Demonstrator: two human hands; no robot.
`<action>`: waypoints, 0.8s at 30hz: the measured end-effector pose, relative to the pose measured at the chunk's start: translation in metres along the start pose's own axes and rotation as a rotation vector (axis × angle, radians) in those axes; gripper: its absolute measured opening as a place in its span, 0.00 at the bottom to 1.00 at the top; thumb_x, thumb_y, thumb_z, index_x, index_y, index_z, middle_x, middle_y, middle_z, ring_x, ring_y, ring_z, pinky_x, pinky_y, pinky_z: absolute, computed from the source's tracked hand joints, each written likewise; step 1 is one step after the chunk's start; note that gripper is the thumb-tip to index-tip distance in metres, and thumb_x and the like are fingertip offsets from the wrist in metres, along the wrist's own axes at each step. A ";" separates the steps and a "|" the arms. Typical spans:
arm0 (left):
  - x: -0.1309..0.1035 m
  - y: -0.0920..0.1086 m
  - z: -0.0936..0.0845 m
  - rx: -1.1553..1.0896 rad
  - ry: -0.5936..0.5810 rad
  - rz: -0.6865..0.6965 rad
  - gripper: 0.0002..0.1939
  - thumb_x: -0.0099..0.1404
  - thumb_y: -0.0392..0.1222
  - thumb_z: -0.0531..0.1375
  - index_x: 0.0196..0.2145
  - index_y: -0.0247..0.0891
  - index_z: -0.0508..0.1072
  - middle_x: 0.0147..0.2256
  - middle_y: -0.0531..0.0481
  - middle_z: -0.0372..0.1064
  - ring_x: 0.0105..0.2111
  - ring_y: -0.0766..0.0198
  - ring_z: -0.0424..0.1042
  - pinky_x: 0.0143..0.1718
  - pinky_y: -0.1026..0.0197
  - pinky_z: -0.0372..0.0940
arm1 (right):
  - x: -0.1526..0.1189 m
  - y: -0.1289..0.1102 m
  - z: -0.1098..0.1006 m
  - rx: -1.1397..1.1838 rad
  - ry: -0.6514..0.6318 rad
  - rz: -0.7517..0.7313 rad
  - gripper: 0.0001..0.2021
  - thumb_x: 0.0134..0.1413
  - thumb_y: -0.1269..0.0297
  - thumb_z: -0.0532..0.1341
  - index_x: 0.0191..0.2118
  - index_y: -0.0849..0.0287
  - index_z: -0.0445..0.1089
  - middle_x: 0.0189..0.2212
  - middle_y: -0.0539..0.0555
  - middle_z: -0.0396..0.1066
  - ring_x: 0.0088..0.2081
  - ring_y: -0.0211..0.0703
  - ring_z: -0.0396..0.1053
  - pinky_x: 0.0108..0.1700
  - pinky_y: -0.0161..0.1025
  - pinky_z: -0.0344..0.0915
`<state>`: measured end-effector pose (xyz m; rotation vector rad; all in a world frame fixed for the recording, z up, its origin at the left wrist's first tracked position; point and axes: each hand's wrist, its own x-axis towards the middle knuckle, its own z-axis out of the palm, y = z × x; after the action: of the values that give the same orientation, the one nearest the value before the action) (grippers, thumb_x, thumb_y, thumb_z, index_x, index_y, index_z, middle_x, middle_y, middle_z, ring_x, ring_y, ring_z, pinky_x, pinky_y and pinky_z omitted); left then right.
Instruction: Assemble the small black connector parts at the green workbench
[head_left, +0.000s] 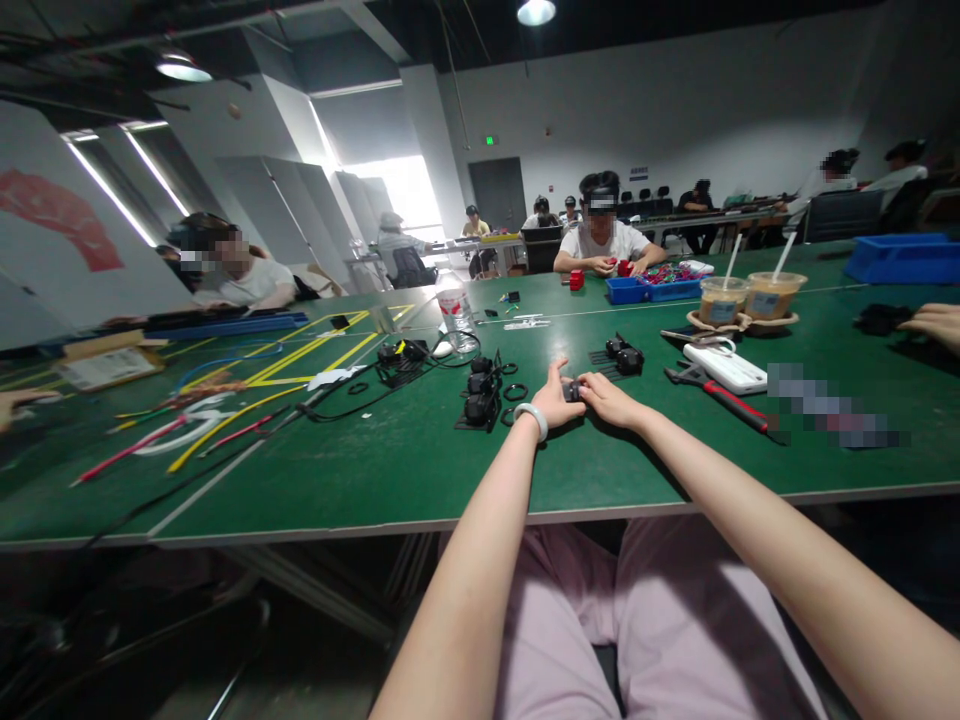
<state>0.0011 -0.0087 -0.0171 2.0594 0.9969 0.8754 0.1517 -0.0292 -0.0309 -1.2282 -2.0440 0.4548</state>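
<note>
Both my hands meet over the green table (pixel 420 480), closed around a small black part (pixel 572 391). My left hand (pixel 553 398), with a pale bangle at its wrist, grips the part from the left, thumb and fingers around it. From the right, the fingers of my right hand (pixel 609 400) press on the same part. Its exact kind is too small to make out. Left of my hands sits a cluster of black parts (pixel 482 392) with several black rings (pixel 515 392) beside it. Another black group (pixel 624 356) lies just beyond my right hand.
To the right are red-handled pliers (pixel 727 403), a white power bank (pixel 725 369) and two drinks in a carrier (pixel 750 318). A plastic bottle (pixel 455 317) and black cable (pixel 352 400) are left. Coloured wires (pixel 225 430) lie further left. A co-worker (pixel 606 240) sits opposite.
</note>
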 end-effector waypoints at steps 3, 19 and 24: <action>-0.001 0.002 -0.001 0.004 -0.003 0.001 0.44 0.40 0.34 0.60 0.53 0.40 0.42 0.35 0.50 0.59 0.31 0.69 0.63 0.41 0.57 0.58 | 0.000 -0.001 0.002 -0.022 0.006 -0.001 0.13 0.54 0.63 0.44 0.42 0.60 0.58 0.37 0.56 0.58 0.42 0.39 0.56 0.45 0.41 0.54; -0.002 0.006 -0.001 -0.018 -0.004 0.000 0.44 0.41 0.33 0.60 0.53 0.39 0.42 0.35 0.50 0.59 0.28 0.71 0.62 0.38 0.58 0.60 | 0.001 0.008 -0.003 0.402 0.013 0.069 0.18 0.42 0.68 0.55 0.43 0.55 0.53 0.32 0.49 0.57 0.34 0.35 0.60 0.41 0.41 0.59; 0.000 0.001 -0.001 -0.012 -0.022 0.034 0.44 0.42 0.33 0.60 0.53 0.38 0.40 0.33 0.51 0.60 0.26 0.72 0.62 0.36 0.58 0.60 | -0.002 0.007 -0.005 0.428 -0.023 0.041 0.21 0.37 0.73 0.57 0.41 0.55 0.54 0.34 0.49 0.55 0.31 0.32 0.60 0.38 0.39 0.61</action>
<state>0.0008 -0.0091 -0.0158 2.0774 0.9449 0.8726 0.1601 -0.0274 -0.0323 -1.0056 -1.8165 0.8768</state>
